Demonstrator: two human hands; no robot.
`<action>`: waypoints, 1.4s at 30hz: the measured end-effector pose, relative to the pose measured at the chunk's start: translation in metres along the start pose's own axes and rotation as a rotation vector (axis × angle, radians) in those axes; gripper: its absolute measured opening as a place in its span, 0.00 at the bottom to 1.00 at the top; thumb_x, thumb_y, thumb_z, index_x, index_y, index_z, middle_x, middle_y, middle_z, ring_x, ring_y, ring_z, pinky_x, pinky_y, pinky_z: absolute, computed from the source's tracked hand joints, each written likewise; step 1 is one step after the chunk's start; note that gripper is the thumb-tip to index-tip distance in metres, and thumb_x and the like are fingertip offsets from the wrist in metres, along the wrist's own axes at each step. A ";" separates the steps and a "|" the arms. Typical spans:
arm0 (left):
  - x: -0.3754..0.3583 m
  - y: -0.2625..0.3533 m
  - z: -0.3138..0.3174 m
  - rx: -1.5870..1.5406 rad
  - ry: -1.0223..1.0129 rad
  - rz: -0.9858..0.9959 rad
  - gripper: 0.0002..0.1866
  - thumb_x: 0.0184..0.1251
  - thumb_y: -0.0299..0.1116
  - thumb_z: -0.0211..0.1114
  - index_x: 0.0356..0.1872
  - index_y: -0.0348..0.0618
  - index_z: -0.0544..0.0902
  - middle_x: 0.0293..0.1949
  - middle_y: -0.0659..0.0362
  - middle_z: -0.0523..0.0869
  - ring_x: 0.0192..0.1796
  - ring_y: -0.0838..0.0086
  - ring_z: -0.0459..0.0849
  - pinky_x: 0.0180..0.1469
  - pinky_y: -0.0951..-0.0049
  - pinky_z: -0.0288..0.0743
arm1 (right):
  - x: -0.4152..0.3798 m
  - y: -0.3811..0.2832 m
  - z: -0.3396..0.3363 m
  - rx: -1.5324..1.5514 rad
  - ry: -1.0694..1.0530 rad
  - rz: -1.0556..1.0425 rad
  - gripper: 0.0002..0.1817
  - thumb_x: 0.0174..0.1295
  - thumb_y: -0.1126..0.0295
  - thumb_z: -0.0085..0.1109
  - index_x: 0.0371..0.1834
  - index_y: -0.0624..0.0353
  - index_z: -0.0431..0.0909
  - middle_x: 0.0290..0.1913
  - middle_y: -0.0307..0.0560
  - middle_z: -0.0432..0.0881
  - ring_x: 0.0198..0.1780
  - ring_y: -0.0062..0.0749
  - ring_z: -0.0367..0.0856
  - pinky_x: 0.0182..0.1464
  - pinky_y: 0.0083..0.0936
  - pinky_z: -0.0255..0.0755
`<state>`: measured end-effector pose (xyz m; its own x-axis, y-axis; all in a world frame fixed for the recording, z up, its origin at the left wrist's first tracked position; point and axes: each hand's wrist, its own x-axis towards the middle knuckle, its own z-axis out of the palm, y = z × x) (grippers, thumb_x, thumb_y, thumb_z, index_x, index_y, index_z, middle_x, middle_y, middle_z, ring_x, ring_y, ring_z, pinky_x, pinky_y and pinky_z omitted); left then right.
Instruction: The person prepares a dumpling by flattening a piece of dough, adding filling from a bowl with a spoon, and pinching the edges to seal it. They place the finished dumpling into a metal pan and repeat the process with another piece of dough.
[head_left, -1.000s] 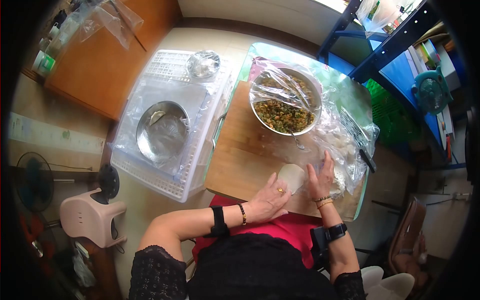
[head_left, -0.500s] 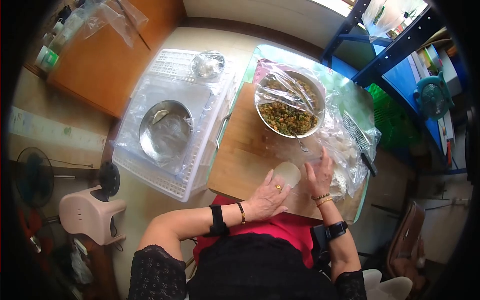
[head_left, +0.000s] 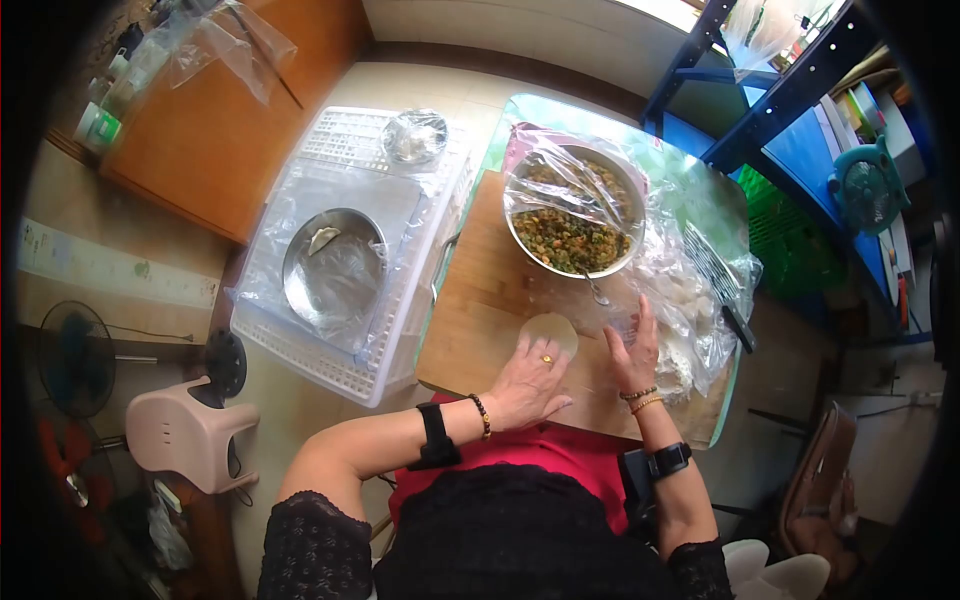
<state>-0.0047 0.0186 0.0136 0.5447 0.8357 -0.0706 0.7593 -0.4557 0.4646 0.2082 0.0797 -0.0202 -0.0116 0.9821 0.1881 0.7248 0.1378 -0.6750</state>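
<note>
- The dough round point(head_left: 549, 331) had slid leftward along the wooden board point(head_left: 480, 300) since the earlier frames, and the left hand point(head_left: 530, 378) went with it.
- The left hand lay spread, fingertips on the round's near edge; the right hand point(head_left: 634, 350) rested open just beside it, holding nothing.
- The round sat near the board's front edge.
- Pressing evenly with flat fingers would likely keep the round thin and untorn.
- Counted: one round, one filling bowl point(head_left: 573, 210) with a spoon point(head_left: 597, 291), and one steel pan point(head_left: 334, 268) on the white crate point(head_left: 340, 370).
</note>
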 end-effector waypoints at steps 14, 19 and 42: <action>-0.012 0.017 0.019 -0.075 -0.002 0.381 0.31 0.59 0.49 0.66 0.55 0.35 0.74 0.61 0.45 0.71 0.70 0.55 0.64 0.73 0.46 0.50 | -0.042 -0.022 0.000 -0.482 -0.009 -0.220 0.43 0.55 0.54 0.66 0.70 0.66 0.60 0.57 0.56 0.73 0.57 0.49 0.72 0.58 0.42 0.63; -0.010 0.017 0.018 -0.081 -0.045 0.364 0.33 0.58 0.48 0.68 0.58 0.36 0.72 0.62 0.43 0.69 0.70 0.53 0.63 0.73 0.46 0.51 | -0.015 0.000 -0.013 -0.232 0.014 -0.003 0.42 0.55 0.54 0.68 0.68 0.64 0.62 0.50 0.55 0.76 0.53 0.50 0.74 0.57 0.42 0.63; -0.015 0.008 0.016 -0.117 0.025 0.352 0.34 0.56 0.46 0.69 0.60 0.38 0.72 0.61 0.46 0.71 0.69 0.53 0.64 0.73 0.41 0.50 | -0.034 -0.044 -0.001 -0.315 -0.158 -0.300 0.40 0.55 0.64 0.66 0.71 0.60 0.62 0.57 0.54 0.75 0.56 0.47 0.73 0.57 0.41 0.62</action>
<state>-0.0011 -0.0029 0.0049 0.7550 0.6422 0.1323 0.4806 -0.6792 0.5548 0.1779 0.0405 0.0039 -0.3397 0.9157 0.2147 0.8472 0.3971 -0.3529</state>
